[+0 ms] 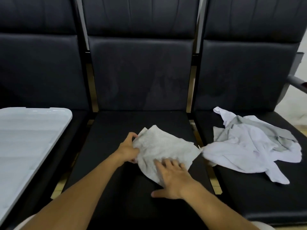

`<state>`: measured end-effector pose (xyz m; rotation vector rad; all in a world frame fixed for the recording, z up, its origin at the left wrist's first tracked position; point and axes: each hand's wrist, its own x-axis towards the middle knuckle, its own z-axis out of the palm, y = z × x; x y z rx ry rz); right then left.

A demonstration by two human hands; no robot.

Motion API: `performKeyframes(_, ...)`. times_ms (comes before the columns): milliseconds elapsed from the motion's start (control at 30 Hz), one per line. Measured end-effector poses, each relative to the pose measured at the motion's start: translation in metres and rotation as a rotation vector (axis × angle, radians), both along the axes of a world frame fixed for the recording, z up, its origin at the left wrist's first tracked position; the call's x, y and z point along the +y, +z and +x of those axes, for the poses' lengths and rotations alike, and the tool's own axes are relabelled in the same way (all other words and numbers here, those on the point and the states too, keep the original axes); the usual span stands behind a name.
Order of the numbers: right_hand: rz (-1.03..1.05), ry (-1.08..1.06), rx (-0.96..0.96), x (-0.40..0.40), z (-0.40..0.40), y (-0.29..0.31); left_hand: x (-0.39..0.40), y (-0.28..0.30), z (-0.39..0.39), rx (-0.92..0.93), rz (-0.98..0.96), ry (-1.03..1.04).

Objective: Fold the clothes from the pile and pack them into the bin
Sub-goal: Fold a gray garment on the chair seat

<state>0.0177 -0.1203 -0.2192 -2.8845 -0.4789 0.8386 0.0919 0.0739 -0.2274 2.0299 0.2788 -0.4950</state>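
Fingers [172,165] on the right hand [174,180] are spread out pretty straight and flat, pressing down on the near edge of a white cloth [164,150], with the thumb sticking out to the side on the black seat. The left hand [128,149] is a different story: its fingers are curled around the cloth's edge at about 9 o'clock, bunching it up and gripping it.

The cloth itself sits roughly in the middle of the center seat [116,130], crumpled and only partly flattened, kind of a textured off-white. One corner of it points out toward 3 o'clock and reaches right up to the pile.

The pile of clothes [249,146] is over at 3 o'clock on the right-hand seat [249,196], a loose heap of pale lavender-white fabric with some grey bits mixed in. Its near tip looks like it's touching or just beside that corner of the cloth, can't really tell which.

The bin [33,138] is at 9 o'clock on the left seat, white plastic with ribbed lines, well apart from the cloth. Honestly I can't tell if I'm looking at the inside or a lid.

All three seats are black padded ones with tall backrests [141,72] at 12 o'clock.
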Motion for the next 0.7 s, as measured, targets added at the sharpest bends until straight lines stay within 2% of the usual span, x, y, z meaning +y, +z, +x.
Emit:
performKeyframes(67, -0.103, -0.012, -0.221, 0.024, -0.002, 0.003, 0.0, 0.026, -0.014, 0.046, -0.213, 0.094)
performKeyframes(133, -0.034, 0.002, -0.434, 0.039, 0.0, 0.019, 0.018, 0.055, -0.031, 0.046, -0.323, 0.162)
performKeyframes(233, 0.191, 0.032, -0.584, 0.066, -0.005, 0.063, 0.081, 0.102, -0.078, -0.077, -0.287, 0.191)
performKeyframes(333, 0.396, 0.169, -0.619, 0.116, -0.031, 0.103, 0.162, 0.142, -0.16, -0.192, -0.109, 0.27)
performKeyframes(433, 0.49, 0.475, -0.523, 0.194, -0.074, 0.133, 0.242, 0.167, -0.264, -0.261, -0.06, 0.551)
performKeyframes(533, 0.47, 0.752, -0.315, 0.282, -0.119, 0.15, 0.297, 0.173, -0.364, -0.246, -0.015, 0.864)
performKeyframes(700, 0.442, 0.978, -0.031, 0.404, -0.192, 0.123, 0.353, 0.152, -0.498, -0.191, 0.013, 1.154)
